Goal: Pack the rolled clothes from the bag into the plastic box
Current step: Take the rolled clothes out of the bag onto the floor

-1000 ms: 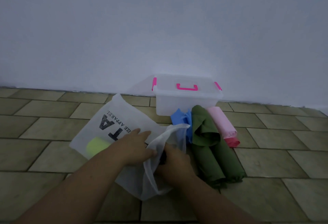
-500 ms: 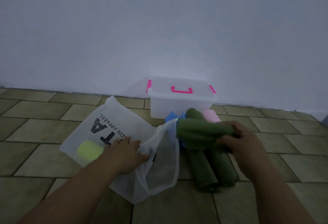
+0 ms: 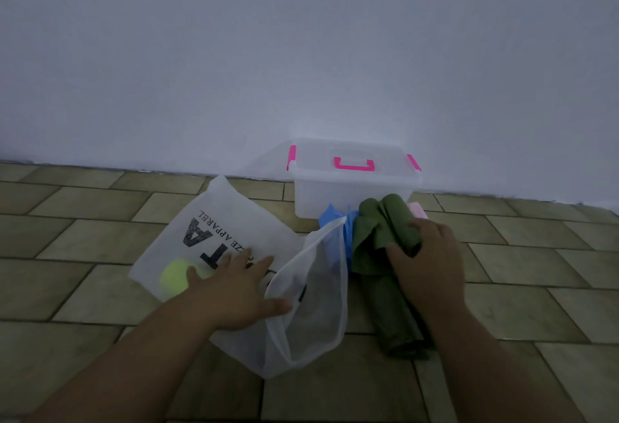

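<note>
A translucent white bag (image 3: 214, 231) with black lettering lies on the tiled floor, its mouth (image 3: 315, 292) gaping toward me. My left hand (image 3: 237, 292) rests flat on the bag with fingers spread. A yellow-green roll (image 3: 174, 277) shows through the bag. My right hand (image 3: 425, 262) grips a dark green roll (image 3: 398, 221) lying on other green rolls (image 3: 398, 319). Beside them sit a blue cloth (image 3: 335, 218) and a pink roll (image 3: 418, 210). The plastic box (image 3: 351, 191), lid closed with pink clasps, stands against the wall.
A plain white wall (image 3: 301, 54) runs right behind the box. Olive-beige floor tiles (image 3: 536, 272) stretch to both sides of the pile and the bag.
My right hand drew a green roll out of the bag, carried it to the right and lowered it onto the pile of green rolls. My left hand stayed on the bag.
</note>
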`<state>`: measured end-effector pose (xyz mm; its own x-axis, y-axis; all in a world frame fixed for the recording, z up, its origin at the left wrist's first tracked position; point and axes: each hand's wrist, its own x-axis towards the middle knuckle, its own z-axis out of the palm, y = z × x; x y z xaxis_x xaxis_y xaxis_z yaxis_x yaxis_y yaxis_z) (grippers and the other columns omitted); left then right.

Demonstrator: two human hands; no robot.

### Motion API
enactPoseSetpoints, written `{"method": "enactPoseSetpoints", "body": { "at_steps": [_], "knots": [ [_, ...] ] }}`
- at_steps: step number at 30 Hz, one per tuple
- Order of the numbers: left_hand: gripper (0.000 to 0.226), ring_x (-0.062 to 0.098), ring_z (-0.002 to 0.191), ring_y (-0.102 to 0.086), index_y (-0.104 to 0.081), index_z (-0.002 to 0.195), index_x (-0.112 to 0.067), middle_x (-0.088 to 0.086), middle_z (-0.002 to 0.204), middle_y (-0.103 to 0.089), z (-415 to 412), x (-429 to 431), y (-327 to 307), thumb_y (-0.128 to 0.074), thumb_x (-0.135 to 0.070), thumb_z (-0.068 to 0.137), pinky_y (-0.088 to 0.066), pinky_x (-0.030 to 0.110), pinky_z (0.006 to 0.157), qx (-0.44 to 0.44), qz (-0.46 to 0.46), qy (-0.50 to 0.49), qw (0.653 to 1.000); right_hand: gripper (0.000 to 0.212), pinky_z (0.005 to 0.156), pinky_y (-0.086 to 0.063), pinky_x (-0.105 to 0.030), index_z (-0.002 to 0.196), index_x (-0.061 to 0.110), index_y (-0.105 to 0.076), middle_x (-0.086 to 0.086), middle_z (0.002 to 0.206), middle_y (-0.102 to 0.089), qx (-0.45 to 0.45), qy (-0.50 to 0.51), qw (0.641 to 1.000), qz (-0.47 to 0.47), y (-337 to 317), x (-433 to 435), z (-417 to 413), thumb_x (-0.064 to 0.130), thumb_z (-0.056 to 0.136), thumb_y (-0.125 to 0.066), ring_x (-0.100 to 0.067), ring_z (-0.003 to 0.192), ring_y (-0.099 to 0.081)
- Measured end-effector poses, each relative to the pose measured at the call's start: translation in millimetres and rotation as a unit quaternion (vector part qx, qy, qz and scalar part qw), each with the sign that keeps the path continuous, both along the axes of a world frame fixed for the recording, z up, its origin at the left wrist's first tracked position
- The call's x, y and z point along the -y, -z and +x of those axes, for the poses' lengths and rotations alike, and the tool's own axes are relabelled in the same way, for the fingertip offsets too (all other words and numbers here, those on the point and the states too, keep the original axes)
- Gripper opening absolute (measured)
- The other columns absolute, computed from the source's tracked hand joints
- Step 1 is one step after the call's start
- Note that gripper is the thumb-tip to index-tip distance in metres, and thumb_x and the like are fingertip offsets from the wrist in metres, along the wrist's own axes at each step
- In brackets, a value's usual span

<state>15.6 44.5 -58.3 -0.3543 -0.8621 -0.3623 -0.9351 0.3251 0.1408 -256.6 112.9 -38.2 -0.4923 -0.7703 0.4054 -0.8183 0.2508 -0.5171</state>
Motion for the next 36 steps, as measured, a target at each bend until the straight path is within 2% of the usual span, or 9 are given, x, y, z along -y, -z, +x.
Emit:
{"method": "enactPoseSetpoints", "body": {
  "at_steps": [3,6,12,15,17,20,25,30,36],
  "knots": [
    [0.111,0.028,0.145,0.014,0.009,0.145,-0.045,-0.007,0.158,0.017,6,-2,3,-0.034,-0.094,0.055,-0.008,0.072,0.103,0.013,0.023,0.009,1.000,0.009,0.066,-0.044,-0.015,0.085,0.038,-0.059,0.014,0.084,-0.062,0.067,-0.213,0.968,0.112,2,-15,47,0.030,0.084,-0.062,0.002,0.075,-0.056],
    [0.108,0.032,0.144,0.014,0.009,0.144,-0.046,-0.005,0.158,0.016,-2,-8,14,-0.035,-0.091,0.056,-0.005,0.075,0.100,0.008,0.001,0.008,1.000,0.020,0.076,-0.049,-0.015,0.103,0.028,-0.069,0.008,0.097,-0.068,0.086,-0.308,0.922,0.220,17,-25,73,0.027,0.085,-0.061,-0.002,0.084,-0.060],
    [0.102,0.022,0.146,0.005,-0.001,0.145,-0.047,-0.011,0.158,0.009,-3,0,12,-0.032,-0.091,0.059,-0.003,0.068,0.105,-0.095,-0.051,-0.052,0.993,0.038,0.090,-0.043,-0.019,0.123,0.023,-0.059,0.004,0.117,-0.059,0.042,-0.278,0.930,0.237,40,-31,67,0.027,0.085,-0.059,-0.007,0.101,-0.054],
    [0.084,0.020,0.145,-0.001,-0.011,0.146,-0.043,-0.007,0.159,0.000,24,22,2,-0.038,-0.078,0.075,-0.006,0.063,0.108,-0.150,-0.188,-0.166,0.956,0.050,0.104,-0.027,-0.017,0.135,0.026,-0.046,0.006,0.138,-0.044,-0.004,-0.236,0.955,0.181,62,-39,74,0.035,0.087,-0.053,-0.008,0.122,-0.040],
    [0.073,0.027,0.142,-0.016,-0.020,0.145,-0.035,0.002,0.156,-0.017,45,41,-2,-0.042,-0.066,0.083,-0.013,0.061,0.107,-0.145,-0.250,-0.246,0.925,0.059,0.107,-0.009,-0.018,0.145,0.025,-0.029,0.006,0.152,-0.023,-0.001,-0.190,0.969,0.159,76,-45,79,0.041,0.090,-0.047,-0.008,0.136,-0.017],
    [0.052,0.036,0.116,-0.049,-0.041,0.129,-0.018,0.015,0.130,-0.050,66,65,-1,-0.039,-0.052,0.091,-0.039,0.050,0.095,-0.136,-0.189,-0.299,0.925,0.068,0.107,-0.004,-0.020,0.149,0.027,-0.011,0.010,0.156,-0.006,0.012,-0.179,0.973,0.144,89,-50,81,0.050,0.093,-0.040,-0.002,0.137,-0.002],
    [0.014,0.026,0.072,-0.051,-0.045,0.079,-0.019,0.009,0.085,-0.059,63,64,0,-0.037,-0.015,0.090,-0.043,0.035,0.066,-0.160,-0.221,-0.246,0.930,0.073,0.109,0.000,-0.023,0.151,0.026,-0.004,0.009,0.158,-0.001,0.013,-0.170,0.973,0.158,94,-43,80,0.054,0.092,-0.036,-0.008,0.142,0.003],
    [0.014,0.021,0.059,-0.042,-0.046,0.078,-0.015,-0.001,0.065,-0.041,35,56,-64,-0.042,-0.009,0.090,-0.026,0.029,0.051,-0.161,-0.382,-0.142,0.899,0.070,0.107,0.013,-0.021,0.150,0.018,-0.020,0.000,0.159,-0.012,-0.037,-0.213,0.961,0.174,89,-44,79,0.057,0.092,-0.029,-0.014,0.144,-0.003],
    [0.010,0.024,0.058,-0.043,-0.048,0.081,-0.015,0.000,0.063,-0.038,27,49,-127,-0.045,-0.012,0.090,-0.027,0.029,0.052,-0.145,-0.478,-0.077,0.863,0.074,0.120,-0.008,-0.032,0.151,0.022,-0.012,0.006,0.159,-0.009,-0.003,-0.235,0.958,0.164,87,-47,78,0.055,0.089,-0.035,-0.011,0.145,-0.003]
  ]
}}
